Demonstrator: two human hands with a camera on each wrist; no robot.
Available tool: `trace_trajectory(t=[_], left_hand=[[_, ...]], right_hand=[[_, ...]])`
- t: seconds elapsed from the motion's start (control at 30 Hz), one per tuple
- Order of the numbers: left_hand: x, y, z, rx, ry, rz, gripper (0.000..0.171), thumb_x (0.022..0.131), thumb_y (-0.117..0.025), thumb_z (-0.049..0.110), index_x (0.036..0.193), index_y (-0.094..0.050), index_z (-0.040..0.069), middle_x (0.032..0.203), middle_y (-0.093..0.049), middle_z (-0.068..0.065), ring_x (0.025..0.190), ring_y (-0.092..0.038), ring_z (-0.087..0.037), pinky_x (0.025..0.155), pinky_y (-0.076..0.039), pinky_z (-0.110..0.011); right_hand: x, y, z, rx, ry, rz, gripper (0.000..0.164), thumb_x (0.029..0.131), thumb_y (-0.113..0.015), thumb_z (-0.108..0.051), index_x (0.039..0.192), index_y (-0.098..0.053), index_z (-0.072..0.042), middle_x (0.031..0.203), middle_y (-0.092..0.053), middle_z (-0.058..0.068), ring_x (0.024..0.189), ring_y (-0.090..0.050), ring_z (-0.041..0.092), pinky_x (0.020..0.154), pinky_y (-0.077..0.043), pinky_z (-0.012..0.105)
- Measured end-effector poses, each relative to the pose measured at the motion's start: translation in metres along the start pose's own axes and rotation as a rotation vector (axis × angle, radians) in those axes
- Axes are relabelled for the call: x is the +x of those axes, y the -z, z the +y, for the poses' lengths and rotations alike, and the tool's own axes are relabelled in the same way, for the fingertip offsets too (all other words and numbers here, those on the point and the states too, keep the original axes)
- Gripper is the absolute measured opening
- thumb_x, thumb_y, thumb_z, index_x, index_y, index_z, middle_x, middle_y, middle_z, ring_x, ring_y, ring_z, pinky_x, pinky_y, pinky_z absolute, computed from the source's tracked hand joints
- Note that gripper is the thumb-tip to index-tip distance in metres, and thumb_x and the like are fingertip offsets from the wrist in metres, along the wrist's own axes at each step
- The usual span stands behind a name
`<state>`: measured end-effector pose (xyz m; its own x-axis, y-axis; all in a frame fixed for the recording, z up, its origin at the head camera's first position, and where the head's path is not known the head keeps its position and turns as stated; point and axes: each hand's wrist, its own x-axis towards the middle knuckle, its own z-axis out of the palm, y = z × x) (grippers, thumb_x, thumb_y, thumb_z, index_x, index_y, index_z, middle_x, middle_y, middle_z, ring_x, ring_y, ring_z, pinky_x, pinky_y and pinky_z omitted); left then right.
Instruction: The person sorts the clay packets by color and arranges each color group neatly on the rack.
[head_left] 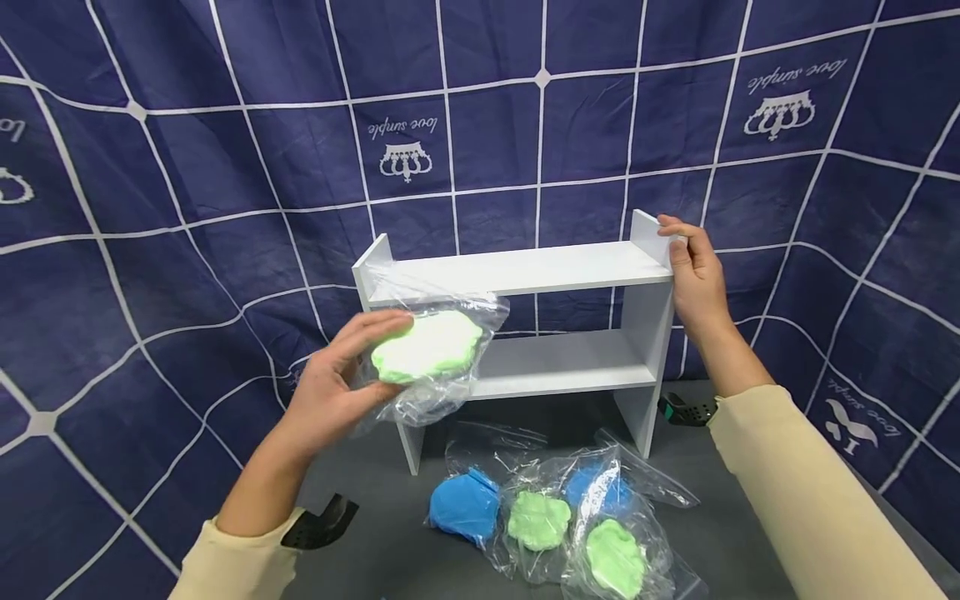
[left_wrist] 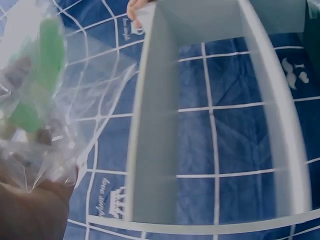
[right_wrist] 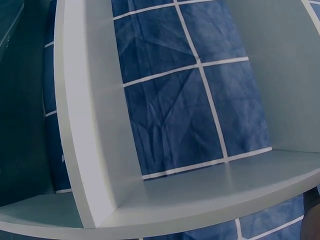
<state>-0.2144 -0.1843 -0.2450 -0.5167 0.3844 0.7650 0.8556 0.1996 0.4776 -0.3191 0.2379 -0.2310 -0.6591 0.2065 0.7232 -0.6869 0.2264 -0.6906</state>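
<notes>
My left hand (head_left: 330, 396) holds a clear plastic bag (head_left: 435, 400) with a pale green, scalloped lump (head_left: 427, 346) inside, thumb below and fingers above. This bag is raised in front of the left side of a small white two-tier shelf (head_left: 525, 271), overlapping its upper board in the head view. In the left wrist view the bagged green lump (left_wrist: 52, 52) appears beside the shelf's upper board (left_wrist: 155, 140). At the top of the shelf's right side panel, my right hand (head_left: 699, 287) grips the edge between thumb and fingers. The right wrist view looks along the white boards (right_wrist: 82, 120).
On the dark grey table (head_left: 375, 533), in front of the shelf, several clear bags lie overlapping. They contain blue lumps (head_left: 465, 504) and green lumps (head_left: 538, 521). A navy curtain (head_left: 495, 142) with white grid lines hangs behind and around the shelf.
</notes>
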Motion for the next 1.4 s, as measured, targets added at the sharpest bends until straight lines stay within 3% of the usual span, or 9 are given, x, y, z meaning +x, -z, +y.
trace_trajectory(t=[0.13,0.23,0.37,0.5,0.6,0.83,1.0,1.23,1.4], left_hand=[[0.028,0.006,0.001,-0.002,0.012,0.154,0.06,0.074,-0.07,-0.023,0.131,-0.059,-0.008,0.134,-0.058,0.003,0.128,-0.053,-0.012,0.103,-0.044,-0.015],[0.048,0.01,-0.002,0.038,0.112,0.236,0.057,0.08,-0.071,-0.015,0.134,-0.06,-0.001,0.135,-0.057,0.004,0.125,-0.053,-0.01,0.099,-0.045,-0.012],[0.069,0.012,-0.014,0.17,0.231,0.27,0.056,0.084,-0.075,-0.002,0.136,-0.062,0.009,0.14,-0.056,-0.001,0.127,-0.052,-0.012,0.095,-0.046,-0.013],[0.087,0.005,-0.03,0.291,0.306,0.254,0.054,0.084,-0.077,0.009,0.135,-0.063,0.012,0.142,-0.055,-0.006,0.129,-0.05,-0.019,0.098,-0.045,-0.029],[0.098,-0.001,-0.041,0.323,0.367,0.236,0.052,0.083,-0.077,0.012,0.133,-0.063,0.009,0.139,-0.056,-0.009,0.128,-0.051,-0.025,0.103,-0.043,-0.041],[0.115,-0.01,-0.059,0.513,0.523,0.134,0.059,0.085,-0.074,0.022,0.137,-0.057,0.0,0.138,-0.057,-0.02,0.129,-0.053,-0.034,0.11,-0.042,-0.046],[0.121,-0.014,-0.055,0.533,0.604,0.054,0.079,0.085,-0.075,0.029,0.149,-0.039,-0.001,0.146,-0.049,-0.023,0.136,-0.047,-0.037,0.114,-0.039,-0.048],[0.118,-0.018,-0.05,0.488,0.618,0.016,0.097,0.083,-0.08,0.039,0.156,-0.026,0.005,0.156,-0.038,-0.021,0.144,-0.038,-0.038,0.118,-0.035,-0.051],[0.115,-0.02,-0.05,0.543,0.591,-0.003,0.092,0.09,-0.069,0.048,0.157,-0.024,0.004,0.157,-0.038,-0.021,0.145,-0.037,-0.038,0.118,-0.034,-0.052]], right_hand=[[0.0,0.001,0.0,0.009,0.007,-0.003,0.029,0.106,-0.042,-0.016,0.124,-0.054,0.002,0.152,-0.049,0.011,0.145,-0.039,0.014,0.116,-0.027,0.024],[0.0,0.002,0.0,0.006,0.011,-0.012,0.029,0.106,-0.042,-0.017,0.124,-0.054,0.002,0.152,-0.049,0.011,0.146,-0.038,0.013,0.117,-0.027,0.025],[-0.001,0.003,0.001,-0.002,0.008,-0.02,0.03,0.107,-0.041,-0.018,0.125,-0.053,0.003,0.152,-0.048,0.011,0.146,-0.038,0.014,0.117,-0.027,0.025],[-0.002,0.003,0.002,-0.001,-0.001,-0.021,0.031,0.107,-0.041,-0.017,0.126,-0.051,0.004,0.153,-0.048,0.011,0.147,-0.037,0.013,0.116,-0.027,0.025],[-0.004,0.002,0.003,0.004,-0.002,-0.021,0.031,0.107,-0.042,-0.018,0.126,-0.051,0.004,0.153,-0.048,0.009,0.147,-0.037,0.013,0.116,-0.027,0.025],[-0.002,0.004,0.01,0.008,0.002,-0.017,0.031,0.107,-0.041,-0.017,0.127,-0.051,0.003,0.153,-0.048,0.008,0.146,-0.038,0.012,0.115,-0.028,0.023],[0.003,0.011,0.022,-0.039,0.02,-0.02,0.032,0.107,-0.04,-0.018,0.128,-0.05,0.003,0.153,-0.048,0.008,0.146,-0.037,0.011,0.116,-0.027,0.022],[0.007,0.014,0.031,-0.047,0.058,-0.03,0.032,0.107,-0.039,-0.017,0.128,-0.048,0.005,0.153,-0.048,0.008,0.144,-0.039,0.01,0.113,-0.028,0.019],[0.009,0.01,0.031,-0.041,0.072,-0.03,0.032,0.107,-0.038,-0.016,0.126,-0.047,0.008,0.152,-0.048,0.012,0.144,-0.039,0.009,0.113,-0.028,0.018]])
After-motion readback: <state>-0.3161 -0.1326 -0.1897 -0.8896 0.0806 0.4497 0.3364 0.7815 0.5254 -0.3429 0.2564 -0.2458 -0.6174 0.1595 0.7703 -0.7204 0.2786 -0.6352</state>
